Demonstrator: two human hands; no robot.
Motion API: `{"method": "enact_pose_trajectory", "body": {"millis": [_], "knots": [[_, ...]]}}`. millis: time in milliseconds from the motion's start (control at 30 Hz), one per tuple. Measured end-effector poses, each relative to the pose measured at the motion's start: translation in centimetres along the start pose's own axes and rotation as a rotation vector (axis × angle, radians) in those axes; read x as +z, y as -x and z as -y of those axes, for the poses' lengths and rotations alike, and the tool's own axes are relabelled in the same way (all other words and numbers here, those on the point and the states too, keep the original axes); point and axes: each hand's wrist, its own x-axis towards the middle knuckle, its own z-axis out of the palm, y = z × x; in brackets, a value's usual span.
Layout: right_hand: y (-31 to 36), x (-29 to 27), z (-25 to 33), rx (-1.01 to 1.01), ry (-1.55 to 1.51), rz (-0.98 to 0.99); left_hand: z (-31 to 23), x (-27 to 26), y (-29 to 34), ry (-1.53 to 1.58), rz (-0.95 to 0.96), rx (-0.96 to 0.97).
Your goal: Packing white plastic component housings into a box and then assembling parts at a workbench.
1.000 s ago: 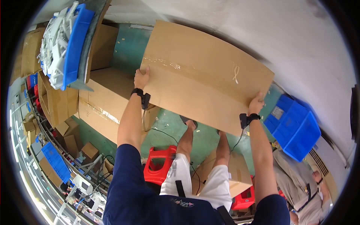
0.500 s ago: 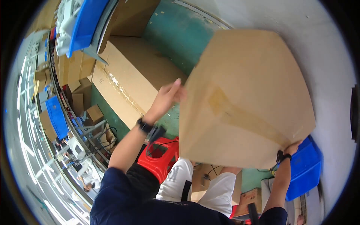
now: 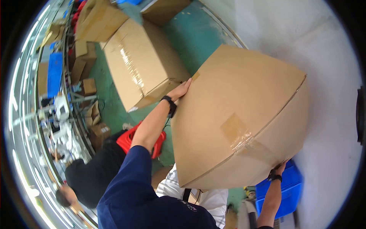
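Observation:
A large brown cardboard box (image 3: 217,99), taped along its seam, is held up in front of me and tilted. My left hand (image 3: 181,90) lies against its left side near the upper corner, with the fingers over the edge. Low on the right, my right hand (image 3: 281,167) grips the bottom edge of the box; part of those fingers is hidden by the cardboard. Both wrists wear dark bands.
Another taped carton (image 3: 133,65) stands on the green floor at the upper left. A blue bin (image 3: 280,191) sits below my right hand, and a white wall (image 3: 328,103) rises along the right. A red stool (image 3: 131,139) and a bending person in black (image 3: 95,171) are at my left.
My left hand has come onto the box's left side from just off it. The box has turned, so its taped seam edge now faces me. The person in black shows more fully at left.

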Motion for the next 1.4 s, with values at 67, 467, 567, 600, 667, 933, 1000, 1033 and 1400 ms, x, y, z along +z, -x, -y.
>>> {"method": "enact_pose_trajectory", "body": {"millis": [67,467,567,600,667,933,1000,1033,1400], "knots": [[2.1,-5.2,4.6,0.021,0.028,0.256,4.2,-1.1,8.2,-0.015,0.010,0.078],[26.2,-6.1,18.8,-0.081,0.872,0.588,29.0,10.6,66.9,0.644,-0.283,0.021],[28.8,-5.7,20.2,0.015,1.039,0.725,34.4,19.6,77.6,0.745,-0.373,-0.089],[29.3,-4.9,21.2,0.033,1.067,0.737,32.8,21.6,82.5,0.778,-0.392,-0.120],[31.3,-1.9,20.2,0.049,1.243,0.766,38.6,28.4,86.6,0.999,-0.439,-0.155],[41.2,-0.6,11.1,0.049,1.546,1.004,44.9,49.1,103.5,1.187,-0.692,-0.138],[42.1,-1.5,9.6,0.073,1.542,1.105,48.1,52.4,105.6,1.205,-0.689,-0.143],[42.8,-2.7,8.4,-0.034,1.583,1.094,49.2,53.4,106.9,1.182,-0.697,-0.174],[56.7,-19.0,-8.3,-0.185,1.460,1.024,77.3,52.4,117.3,1.132,-0.729,-0.104]]}}
